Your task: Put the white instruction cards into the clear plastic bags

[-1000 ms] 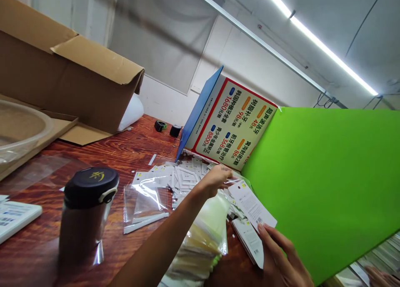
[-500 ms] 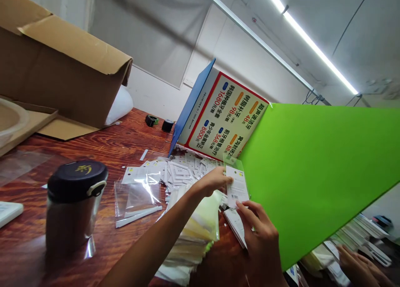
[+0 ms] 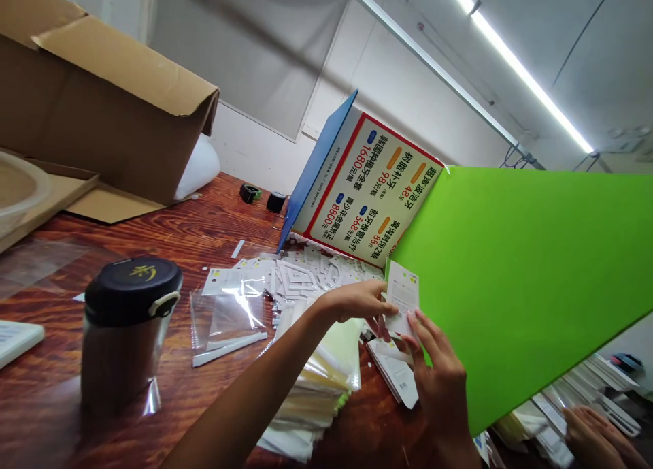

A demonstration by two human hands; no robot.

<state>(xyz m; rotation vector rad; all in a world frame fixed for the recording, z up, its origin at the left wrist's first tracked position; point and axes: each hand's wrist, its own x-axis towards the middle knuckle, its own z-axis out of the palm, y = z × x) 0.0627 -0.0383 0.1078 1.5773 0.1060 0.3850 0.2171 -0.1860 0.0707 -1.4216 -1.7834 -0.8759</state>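
My left hand [image 3: 360, 302] pinches the left edge of a white printed card [image 3: 403, 288]. At the card's lower right, the fingertips of my right hand [image 3: 439, 370] close on it. The card is held up and tilted before the green board; whether clear film covers it I cannot tell. Below the hands, a small pile of white cards [image 3: 395, 374] lies on the table. Under my left forearm is a thick stack of clear plastic sleeves [image 3: 331, 367]. Many loose white cards [image 3: 300, 275] are heaped behind it.
A green board [image 3: 520, 265] and a printed panel [image 3: 372, 190] stand as a divider. On the left are a dark-lidded cup [image 3: 131, 292], a clear bag [image 3: 227, 319] and a cardboard box [image 3: 102, 122]. Another person's hand [image 3: 602, 435] shows beyond the board on the wooden table [image 3: 214, 217].
The card has moved slightly right and upward with both hands. My right fingers have shifted up along its lower right side. More of the card pile below now shows.
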